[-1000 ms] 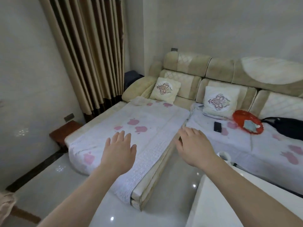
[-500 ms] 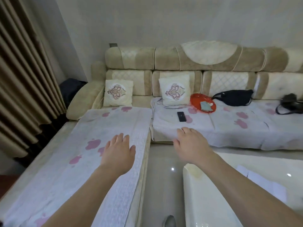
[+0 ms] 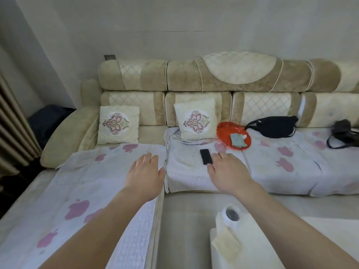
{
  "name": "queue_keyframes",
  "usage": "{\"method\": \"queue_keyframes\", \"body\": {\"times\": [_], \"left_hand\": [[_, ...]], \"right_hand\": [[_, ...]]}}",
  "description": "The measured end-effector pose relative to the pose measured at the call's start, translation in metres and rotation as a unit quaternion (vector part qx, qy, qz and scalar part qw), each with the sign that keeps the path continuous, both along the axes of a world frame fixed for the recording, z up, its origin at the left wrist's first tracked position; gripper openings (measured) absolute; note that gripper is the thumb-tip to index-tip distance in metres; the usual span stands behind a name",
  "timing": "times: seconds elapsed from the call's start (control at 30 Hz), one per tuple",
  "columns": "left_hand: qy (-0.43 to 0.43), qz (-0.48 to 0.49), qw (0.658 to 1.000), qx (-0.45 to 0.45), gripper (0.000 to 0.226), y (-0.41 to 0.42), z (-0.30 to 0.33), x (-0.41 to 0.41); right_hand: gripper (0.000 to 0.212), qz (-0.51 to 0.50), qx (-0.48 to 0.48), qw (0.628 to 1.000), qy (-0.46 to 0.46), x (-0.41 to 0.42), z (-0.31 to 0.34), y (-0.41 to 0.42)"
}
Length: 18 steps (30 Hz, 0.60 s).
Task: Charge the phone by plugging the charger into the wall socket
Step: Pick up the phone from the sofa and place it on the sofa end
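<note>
A black phone (image 3: 206, 156) lies flat on the white patterned cover of the sofa seat (image 3: 186, 171), in front of an embroidered cushion. My right hand (image 3: 228, 171) hovers just right of the phone, palm down, fingers apart, holding nothing. My left hand (image 3: 145, 172) is stretched over the chaise cover to the left, also open and empty. A grey wall socket (image 3: 109, 57) peeks above the sofa's backrest at the left. No charger is visible.
A red tray (image 3: 225, 133) with a folded cloth sits right of the cushion. Two black bags (image 3: 272, 126) (image 3: 342, 133) lie further right on the seat. A white table (image 3: 252, 245) with a tape roll (image 3: 232, 213) stands at lower right. Curtains (image 3: 11, 121) hang at left.
The view has swung right and closer to the sofa. Both hands have reached forward, and the right hand now sits beside the phone.
</note>
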State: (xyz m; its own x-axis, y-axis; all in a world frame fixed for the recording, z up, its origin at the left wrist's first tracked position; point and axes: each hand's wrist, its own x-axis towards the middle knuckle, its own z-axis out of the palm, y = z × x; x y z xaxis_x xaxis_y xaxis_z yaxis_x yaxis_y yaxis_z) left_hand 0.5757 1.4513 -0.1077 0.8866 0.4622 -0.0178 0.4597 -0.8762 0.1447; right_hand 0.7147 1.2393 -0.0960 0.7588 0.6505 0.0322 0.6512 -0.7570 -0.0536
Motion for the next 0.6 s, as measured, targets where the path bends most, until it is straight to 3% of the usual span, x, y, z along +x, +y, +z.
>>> {"method": "queue_keyframes", "body": {"times": [0.6], "left_hand": [[-0.015, -0.083, 0.993, -0.083, 0.055, 0.149, -0.030, 0.307]], "right_hand": [[0.041, -0.116, 0.032, 0.987, 0.105, 0.261, -0.025, 0.124]]}}
